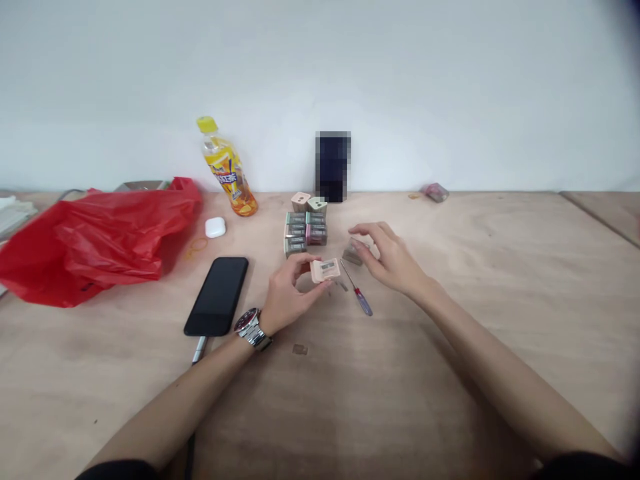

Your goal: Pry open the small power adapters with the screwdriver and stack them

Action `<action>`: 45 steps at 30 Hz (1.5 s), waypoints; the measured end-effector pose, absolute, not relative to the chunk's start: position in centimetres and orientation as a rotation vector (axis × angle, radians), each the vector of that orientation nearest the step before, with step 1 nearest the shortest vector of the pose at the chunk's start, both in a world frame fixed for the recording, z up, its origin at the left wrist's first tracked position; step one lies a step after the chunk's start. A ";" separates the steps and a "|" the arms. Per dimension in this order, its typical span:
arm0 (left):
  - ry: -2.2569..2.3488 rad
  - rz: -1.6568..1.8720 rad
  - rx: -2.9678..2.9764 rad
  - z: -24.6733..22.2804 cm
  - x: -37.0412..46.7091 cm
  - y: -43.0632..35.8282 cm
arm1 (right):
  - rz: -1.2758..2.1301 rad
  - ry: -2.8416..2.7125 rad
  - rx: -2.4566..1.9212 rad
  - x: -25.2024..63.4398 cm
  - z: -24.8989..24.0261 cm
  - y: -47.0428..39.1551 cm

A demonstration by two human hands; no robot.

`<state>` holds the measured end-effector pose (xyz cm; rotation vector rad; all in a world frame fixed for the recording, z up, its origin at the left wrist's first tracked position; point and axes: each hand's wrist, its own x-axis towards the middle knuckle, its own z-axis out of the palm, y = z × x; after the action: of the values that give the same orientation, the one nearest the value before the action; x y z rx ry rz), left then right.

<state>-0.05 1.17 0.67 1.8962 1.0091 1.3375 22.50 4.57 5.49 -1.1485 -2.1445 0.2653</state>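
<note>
In my left hand (293, 293) is a pale pink pencil sharpener (325, 270), pinched between thumb and fingers, its metal blade facing up. My right hand (387, 257) hovers beside a clear plastic cover (353, 253) on the table. Its thumb and fingers are apart, with the thumb overlapping the cover; whether they touch is hard to tell. Between the hands lies a small screwdriver (363, 302) with a purple and red handle. Behind them stand several sharpeners with clear covers (306, 231) in two columns, plus a pink sharpener (300, 201) and a pale green one (318, 204).
On the left are a red plastic bag (105, 240), a black phone (217, 295) with a cable, a white earbud case (215, 227) and a drink bottle (230, 170). A dark pixelated panel (333, 167) leans on the wall. Another small pinkish item (436, 193) lies back right.
</note>
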 end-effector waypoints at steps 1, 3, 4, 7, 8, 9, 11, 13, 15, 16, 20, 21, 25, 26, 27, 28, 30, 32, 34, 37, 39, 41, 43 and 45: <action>1.017 1.335 1.884 0.6 -0.1 1.3 | 0.137 -2.222 -1.167 22.3 5.6 5.6; 1.033 1.328 1.868 0.5 -0.2 1.4 | -0.042 -2.361 -1.277 21.9 5.6 8.2; 1.040 1.323 1.863 0.5 -0.2 1.4 | -0.115 -2.411 -1.342 21.6 5.6 9.7; 1.060 1.304 1.869 0.3 -0.3 1.5 | -0.279 -2.493 -1.446 20.9 5.5 14.0; 1.070 1.295 1.875 0.2 -0.4 1.5 | -0.305 -2.510 -1.462 20.7 5.5 15.3; 1.079 1.287 1.882 0.2 -0.4 1.4 | -0.319 -2.526 -1.474 20.6 5.5 16.5; 1.093 1.277 1.896 0.1 -0.4 1.4 | -0.322 -2.528 -1.533 20.4 5.5 18.4; 1.098 1.270 1.910 0.1 -0.4 1.4 | -0.283 -2.503 -1.616 20.5 5.7 19.7; 1.097 1.257 1.921 0.1 -0.5 1.4 | -0.252 -2.455 -1.671 20.7 6.2 20.6; 1.096 1.253 1.927 0.2 -0.5 1.4 | -0.247 -2.419 -1.680 20.8 6.6 20.8; 1.125 1.258 1.971 0.4 -0.4 1.4 | -0.226 -2.235 -1.601 21.0 8.4 18.9; 1.143 1.258 1.989 0.5 -0.4 1.4 | -0.237 -2.178 -1.592 21.0 8.8 17.7; 1.202 1.272 2.053 0.6 -0.3 1.4 | -0.156 -2.138 -1.497 21.7 8.6 10.5; 1.210 1.277 2.064 0.6 -0.3 1.5 | -0.112 -2.188 -1.455 22.2 8.1 8.4; 1.217 1.281 2.074 0.6 -0.3 1.5 | -0.071 -2.256 -1.401 22.7 7.5 6.5; 1.223 1.282 2.085 0.6 -0.3 1.5 | -0.030 -2.354 -1.323 23.4 6.9 4.8; 1.231 1.278 2.105 0.6 -0.3 1.5 | 0.044 -2.572 -1.125 24.8 5.6 2.1; 1.225 1.277 2.119 0.6 -0.3 1.6 | 0.026 -2.700 -0.998 25.9 4.5 0.4; 1.210 1.278 2.124 0.6 -0.2 1.6 | -0.070 -2.812 -0.907 26.6 3.7 -0.4; 1.203 1.271 2.125 0.6 -0.2 1.6 | -0.240 -2.913 -0.791 26.6 3.5 -0.7; 1.207 1.265 2.117 0.6 -0.2 1.6 | -0.354 -2.945 -0.733 26.3 3.9 -0.8; 1.209 1.261 2.105 0.6 -0.2 1.6 | -0.447 -2.963 -0.687 26.0 4.4 -0.8; 1.211 1.258 2.103 0.7 -0.2 1.7 | -0.486 -2.975 -0.641 26.0 4.8 -0.7; 1.215 1.251 2.107 0.7 -0.2 1.7 | -0.461 -2.970 -0.593 26.3 5.0 -0.6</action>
<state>-0.22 1.70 0.72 2.1069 1.2153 1.2511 26.30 -0.62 4.96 -0.5931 -2.9700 -0.4612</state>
